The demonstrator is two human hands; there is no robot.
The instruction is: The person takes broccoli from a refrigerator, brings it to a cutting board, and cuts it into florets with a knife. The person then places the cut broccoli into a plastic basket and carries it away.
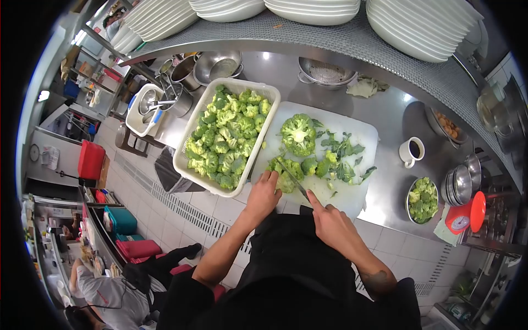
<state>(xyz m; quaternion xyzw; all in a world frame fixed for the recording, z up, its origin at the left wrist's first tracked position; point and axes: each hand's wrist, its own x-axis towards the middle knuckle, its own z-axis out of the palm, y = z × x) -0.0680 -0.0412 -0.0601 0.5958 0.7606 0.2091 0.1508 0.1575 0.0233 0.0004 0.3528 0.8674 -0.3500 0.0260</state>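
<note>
My right hand point(331, 223) is closed around the handle of a knife point(295, 180), index finger stretched along the top. The blade points up and left, its tip at a cut broccoli head point(285, 182) near the front edge of a white cutting board point(364, 144). With bent fingers, my left hand point(264, 193) grips that broccoli at its left side; the fingertips are partly hidden. Behind it a larger broccoli head point(298, 135) rests stem up. Loose leaves point(344, 159) and small florets lie to the right. A cream basket point(270, 99) full of florets stands left of the board.
At right are a metal bowl of florets point(423, 200), a cup of dark liquid point(411, 151) and a red scale point(458, 220). Stacked plates point(421, 27) line the shelf overhead. Colanders point(325, 71) stand at the back. Another person point(118, 291) is at lower left.
</note>
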